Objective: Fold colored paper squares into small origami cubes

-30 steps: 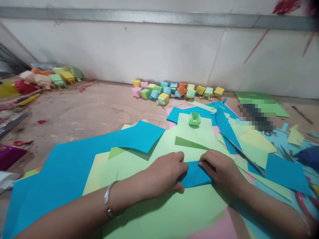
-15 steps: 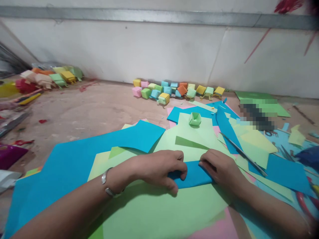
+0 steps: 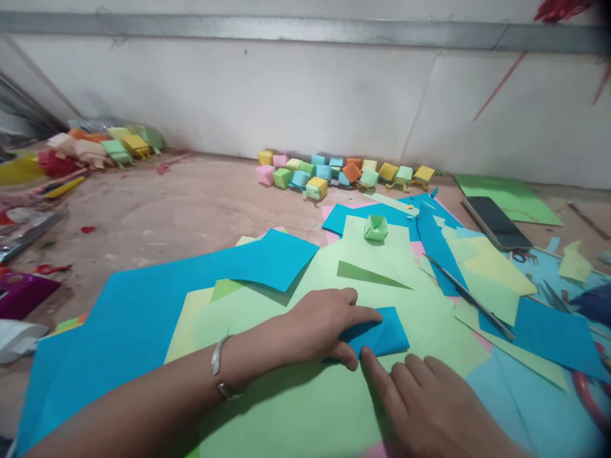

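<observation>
Pale wall (image 3: 238,95) over a scuffed desk (image 3: 200,197), with folded blue paper (image 3: 389,337) beneath two hands

A dull grey metal strip (image 3: 267,30) crosses the smooth wall; below it stand small boxy paper cubes (image 3: 317,187) in yellow, pink, green, blue and orange. Crisp, flat sheets overlap across the desk: a broad matte blue sheet (image 3: 138,318) at left and a large light-green sheet (image 3: 305,407) in the middle. On the green lies the folded blue paper, a narrow, straight-edged strip. Its long axis runs left to right across the wearer's front, the visible short end pointing right and angled slightly away; its other end is covered by the left hand (image 3: 317,327).

That hand's grip is slack rather than clenched, thumb and index finger spread over the strip. The right hand (image 3: 427,401) grasps nothing: its index fingertip touches the near edge, the other fingers curled. Beyond sits a hollow, open-topped green paper box (image 3: 375,229); to the right, a slender silvery tool (image 3: 470,297) lies slantwise, with a glossy black phone (image 3: 496,222) farther off
</observation>
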The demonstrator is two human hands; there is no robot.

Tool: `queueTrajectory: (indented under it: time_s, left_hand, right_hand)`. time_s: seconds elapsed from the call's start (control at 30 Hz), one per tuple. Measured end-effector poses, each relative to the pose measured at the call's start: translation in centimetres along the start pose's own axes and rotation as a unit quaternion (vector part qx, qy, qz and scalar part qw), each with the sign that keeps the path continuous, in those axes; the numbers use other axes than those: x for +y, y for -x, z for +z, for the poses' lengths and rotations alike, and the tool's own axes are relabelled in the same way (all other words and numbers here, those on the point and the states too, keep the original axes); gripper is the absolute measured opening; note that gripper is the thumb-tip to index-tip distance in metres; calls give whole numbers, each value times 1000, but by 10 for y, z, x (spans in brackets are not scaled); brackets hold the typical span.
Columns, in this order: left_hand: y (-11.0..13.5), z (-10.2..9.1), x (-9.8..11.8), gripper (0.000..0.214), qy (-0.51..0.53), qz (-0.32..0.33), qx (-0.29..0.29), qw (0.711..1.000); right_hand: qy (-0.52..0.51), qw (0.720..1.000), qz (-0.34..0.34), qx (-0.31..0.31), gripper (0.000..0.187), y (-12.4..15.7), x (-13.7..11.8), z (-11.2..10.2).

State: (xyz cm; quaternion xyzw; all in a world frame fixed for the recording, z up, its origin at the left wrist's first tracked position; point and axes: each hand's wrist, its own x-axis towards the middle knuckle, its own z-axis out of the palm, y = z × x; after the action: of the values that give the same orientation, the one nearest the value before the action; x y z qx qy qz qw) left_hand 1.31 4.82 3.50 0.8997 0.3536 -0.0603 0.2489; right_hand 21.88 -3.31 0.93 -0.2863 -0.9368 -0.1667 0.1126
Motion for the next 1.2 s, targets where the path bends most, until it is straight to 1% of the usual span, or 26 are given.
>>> queueTrajectory:
  time_s: [0.03,0.07,0.2,0.33,0.47,0.53,0.63,0.7,0.8,0.9,0.93,0.97,1.1,1.13,1.2]
  left_hand:
    - [-1,0,0,69,1,-3,-2,1000]
    - [-1,-1,1,70,3,-7,-4,1000]
    - [-2,2,0,73,5,-2,5,1000]
    - [-1,6,-3,73,6,7,18,1000]
    - [0,6,-4,71,9,2,11,1000]
    - [-1,6,-3,75,11,0,11,1000]
    - [0,9,0,91,23,-18,19,999]
    - [1,12,4,92,26,-44,45,998]
    - [4,18,11,85,-2,-79,102,992]
    - [6,23,15,86,-36,-89,114,989]
    - [6,25,16,82,-37,-88,114,989]
    - [6,27,16,72,-36,-83,116,989]
    - [7,30,17,6,-57,-53,160,984]
    - [8,30,19,9,-72,-41,175,981]
    - [12,27,23,23,-104,-3,205,973]
  right_hand:
    - [14,1000,16,-15,42,5,-7,4]
    - [29,998,20,-49,45,10,-12,8]
    - [97,991,13,-90,49,28,-18,19]
    - [145,982,24,-116,53,39,-16,18]
    - [149,976,52,-151,48,43,-10,15]
    - [140,975,61,-158,38,41,-4,10]
    - [116,975,98,-165,17,28,9,-1]
    - [124,973,114,-158,18,17,17,-7]
    - [168,969,136,-122,21,5,27,-10]
    - [183,967,143,-102,22,1,33,-8]
    - [184,967,146,-100,23,1,34,-7]
    - [185,967,147,-100,23,1,36,-6]
    - [187,969,134,-90,24,0,40,-5]
    - [182,971,126,-86,27,0,40,-6]
    - [166,977,113,-73,40,-2,41,-8]
